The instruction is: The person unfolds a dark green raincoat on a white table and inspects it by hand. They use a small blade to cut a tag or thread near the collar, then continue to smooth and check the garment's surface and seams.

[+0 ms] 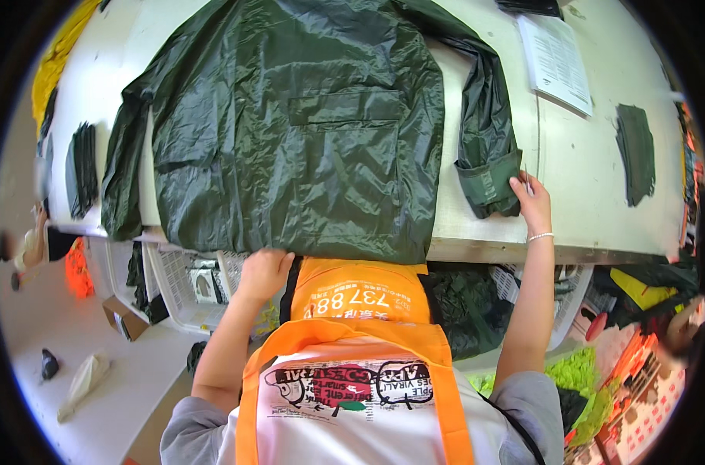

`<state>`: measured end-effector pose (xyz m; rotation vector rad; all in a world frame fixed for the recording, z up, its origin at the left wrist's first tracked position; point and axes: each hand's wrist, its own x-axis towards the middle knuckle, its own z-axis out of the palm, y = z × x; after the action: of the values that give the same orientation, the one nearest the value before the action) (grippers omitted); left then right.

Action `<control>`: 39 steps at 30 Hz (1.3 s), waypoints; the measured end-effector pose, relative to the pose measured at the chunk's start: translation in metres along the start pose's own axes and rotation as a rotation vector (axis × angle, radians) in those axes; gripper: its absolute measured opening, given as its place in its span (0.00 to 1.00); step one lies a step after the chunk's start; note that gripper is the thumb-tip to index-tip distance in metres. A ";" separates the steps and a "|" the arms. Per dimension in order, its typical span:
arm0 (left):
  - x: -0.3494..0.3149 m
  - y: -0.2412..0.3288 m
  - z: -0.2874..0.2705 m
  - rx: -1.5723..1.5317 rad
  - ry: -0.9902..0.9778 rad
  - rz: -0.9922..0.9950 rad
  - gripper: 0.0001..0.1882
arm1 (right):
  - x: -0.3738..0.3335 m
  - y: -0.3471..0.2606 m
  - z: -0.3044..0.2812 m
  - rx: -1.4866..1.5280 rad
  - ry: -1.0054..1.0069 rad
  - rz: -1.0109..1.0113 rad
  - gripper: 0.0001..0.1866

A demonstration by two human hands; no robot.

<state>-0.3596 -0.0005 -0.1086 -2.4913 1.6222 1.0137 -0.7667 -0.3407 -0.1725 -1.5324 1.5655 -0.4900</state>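
Note:
A dark green shiny jacket lies spread over the white table, with a long flap across its body and its lower hem at the near edge. My left hand is closed at that hem, left of centre, its fingers curled and partly hidden. On the right, the jacket's sleeve bends down toward me and ends in a folded-back cuff with a light mark. My right hand is at the cuff's right edge, fingers pinched around a thin pointed thing too small to name.
Printed sheets lie at the upper right of the table. Dark green fabric pieces lie far right, another stack far left. White baskets stand under the table edge. Bright yellow-green fabric is heaped lower right.

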 end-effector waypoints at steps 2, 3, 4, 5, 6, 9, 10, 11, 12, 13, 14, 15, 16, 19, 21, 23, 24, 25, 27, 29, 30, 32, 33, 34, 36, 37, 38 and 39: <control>-0.022 -0.006 -0.005 0.170 -0.207 -0.137 0.31 | -0.002 0.013 0.002 0.007 0.038 0.032 0.24; -0.026 -0.007 -0.005 0.128 -0.214 -0.156 0.28 | -0.002 0.018 0.007 0.011 0.054 0.048 0.23; -0.021 -0.002 -0.008 0.048 -0.121 -0.106 0.25 | -0.003 0.014 0.013 -0.007 0.134 -0.021 0.18; -0.009 0.004 -0.013 -0.032 -0.026 -0.046 0.22 | 0.001 -0.002 0.019 0.032 0.176 -0.106 0.17; 0.010 0.014 -0.021 -0.083 0.153 0.000 0.17 | 0.003 -0.027 0.027 0.071 0.216 -0.196 0.15; 0.109 0.018 -0.036 -0.014 0.676 0.218 0.24 | 0.001 -0.120 0.073 -0.031 0.044 -0.410 0.13; 0.146 0.021 -0.044 -0.079 0.766 0.184 0.32 | 0.005 -0.142 0.099 -0.045 -0.059 -0.350 0.13; 0.189 0.034 -0.051 -0.148 0.807 0.115 0.39 | 0.031 -0.132 0.131 -0.027 -0.120 -0.378 0.15; 0.221 0.028 -0.049 -0.270 0.792 0.032 0.42 | 0.054 -0.125 0.169 0.005 -0.196 -0.363 0.19; 0.229 0.008 -0.042 -0.495 0.725 -0.037 0.39 | 0.052 -0.137 0.206 0.122 -0.282 -0.281 0.23; 0.239 -0.006 -0.039 -0.723 0.646 -0.079 0.36 | 0.068 -0.120 0.244 0.413 -0.360 -0.156 0.27; 0.242 -0.019 -0.035 -0.949 0.549 -0.132 0.33 | 0.048 -0.140 0.238 0.484 -0.388 -0.021 0.23; 0.239 -0.017 -0.039 -0.800 0.494 -0.020 0.26 | 0.048 -0.136 0.230 0.386 -0.431 -0.093 0.20; 0.194 -0.006 -0.044 -0.122 0.488 0.343 0.13 | 0.040 -0.109 0.214 0.058 -0.475 -0.501 0.12; 0.174 -0.006 -0.035 -0.061 0.536 0.448 0.11 | 0.017 -0.103 0.205 -0.135 -0.354 -0.681 0.11; 0.162 -0.005 -0.029 -0.061 0.599 0.461 0.10 | -0.005 -0.114 0.188 -0.266 -0.311 -0.755 0.11; 0.158 -0.004 -0.026 -0.062 0.629 0.470 0.09 | -0.011 -0.113 0.185 -0.288 -0.313 -0.768 0.12; 0.156 -0.004 -0.024 -0.035 0.663 0.487 0.10 | -0.016 -0.111 0.181 -0.310 -0.314 -0.779 0.12; 0.159 -0.002 -0.022 -0.062 0.676 0.388 0.11 | -0.022 -0.113 0.179 -0.318 -0.322 -0.762 0.12; 0.170 0.013 -0.028 0.022 0.650 0.335 0.11 | -0.026 -0.116 0.178 -0.300 -0.336 -0.703 0.12; 0.176 0.022 -0.029 0.063 0.637 0.310 0.12 | -0.024 -0.114 0.181 -0.256 -0.325 -0.683 0.11; 0.190 0.044 -0.022 -0.015 0.596 0.422 0.20 | -0.018 -0.117 0.187 -0.245 -0.299 -0.671 0.10; 0.193 0.054 -0.017 -0.033 0.581 0.490 0.24 | -0.015 -0.119 0.188 -0.239 -0.286 -0.665 0.10; 0.189 0.059 -0.008 0.065 0.547 0.469 0.27 | -0.011 -0.118 0.185 -0.193 -0.258 -0.657 0.08; 0.187 0.059 0.004 0.174 0.438 0.399 0.28 | -0.009 -0.133 0.162 -0.161 -0.144 -0.621 0.07; 0.189 0.058 0.003 0.181 0.444 0.406 0.27 | -0.006 -0.144 0.136 -0.199 0.027 -0.764 0.07; 0.187 0.059 0.002 0.189 0.446 0.412 0.27 | -0.002 -0.144 0.109 -0.239 0.144 -0.641 0.08; 0.188 0.061 0.000 0.199 0.451 0.426 0.27 | 0.005 -0.136 0.080 -0.208 0.186 -0.553 0.09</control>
<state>-0.3607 -0.1827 -0.1847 -2.4086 2.3133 0.2687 -0.6212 -0.3446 -0.1118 -2.1446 1.3442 -0.8141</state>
